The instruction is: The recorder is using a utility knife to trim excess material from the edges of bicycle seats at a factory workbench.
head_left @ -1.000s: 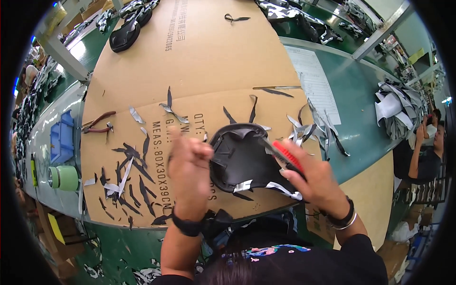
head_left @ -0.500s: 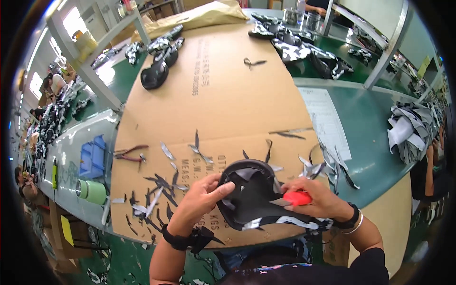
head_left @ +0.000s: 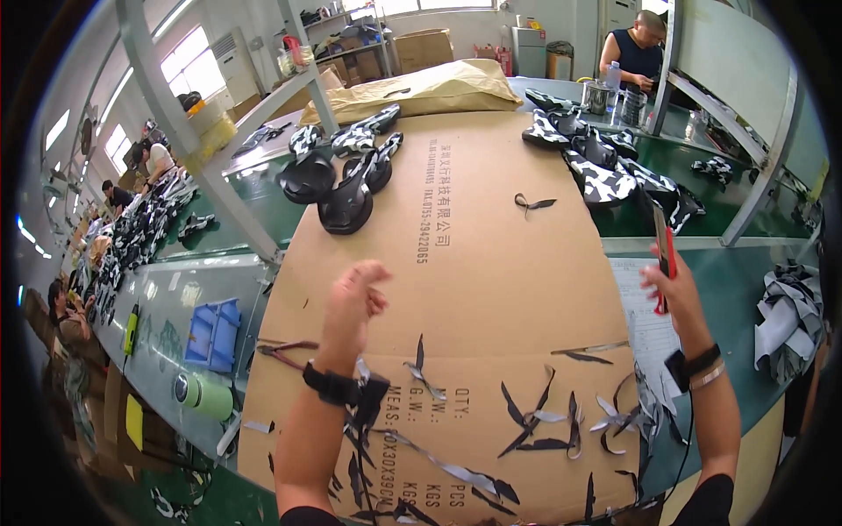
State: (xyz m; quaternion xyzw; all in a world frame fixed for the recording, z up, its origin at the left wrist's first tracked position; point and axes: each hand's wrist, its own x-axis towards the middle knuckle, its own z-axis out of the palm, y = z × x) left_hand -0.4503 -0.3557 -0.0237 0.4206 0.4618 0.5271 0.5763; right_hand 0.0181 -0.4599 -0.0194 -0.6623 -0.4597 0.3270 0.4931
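My left hand [head_left: 353,302] is lifted over the brown cardboard sheet [head_left: 491,254], fingers loosely apart, with nothing in it. My right hand [head_left: 674,289] is raised at the right and grips red-handled scissors [head_left: 663,250], blades pointing up. A pile of black and patterned shoe uppers [head_left: 344,180] lies at the far left of the cardboard, beyond my left hand. Black-and-white trimmed scraps [head_left: 535,421] litter the near part of the cardboard between my forearms. I wear a dark wristband on each wrist.
More patterned uppers [head_left: 605,162] lie at the far right. A blue bin [head_left: 215,331], a green roll [head_left: 203,394] and a red-handled tool [head_left: 285,351] sit at the left on the green table [head_left: 745,289]. A paper sheet [head_left: 645,329] lies right. Other people work at the back and far left.
Both hands held a black shoe upper on the cardboard, scissors at its edge. Now the upper is out of my hands, both hands are lifted, and the view has tilted up.
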